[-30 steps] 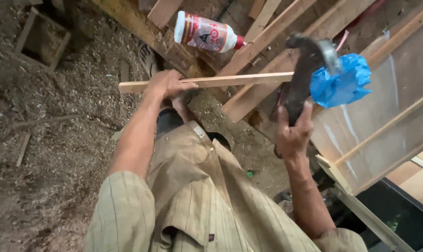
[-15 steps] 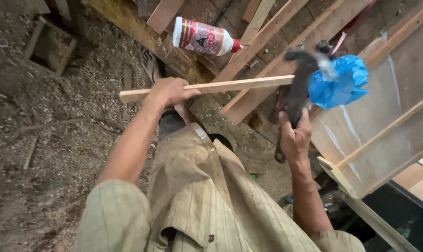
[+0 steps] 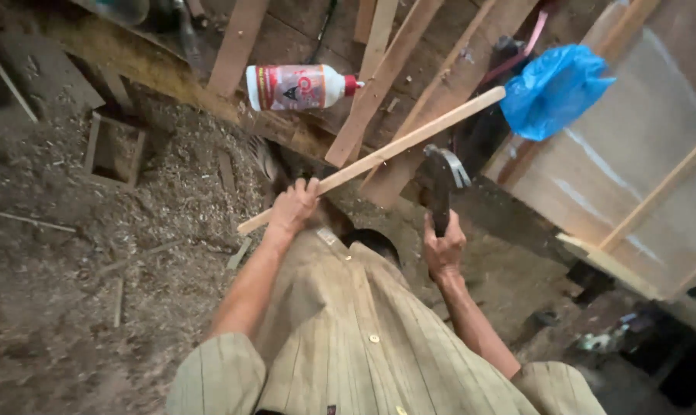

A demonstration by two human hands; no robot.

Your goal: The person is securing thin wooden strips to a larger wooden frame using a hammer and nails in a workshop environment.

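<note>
Wooden strip (image 3: pixel 378 154) clamped in left hand (image 3: pixel 292 209); right hand (image 3: pixel 442 247) grips hammer (image 3: pixel 441 178) upright.

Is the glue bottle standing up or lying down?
Lying down. The white bottle rests on its side on the wooden boards, red cap pointing right.

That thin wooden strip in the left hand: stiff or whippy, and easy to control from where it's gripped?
The wooden strip looks straight with no sag, so probably fairly stiff, and likely light given its slimness. The left hand grips it near one end, so the long free end may swing or wobble. The right hand holds a hammer.
</note>
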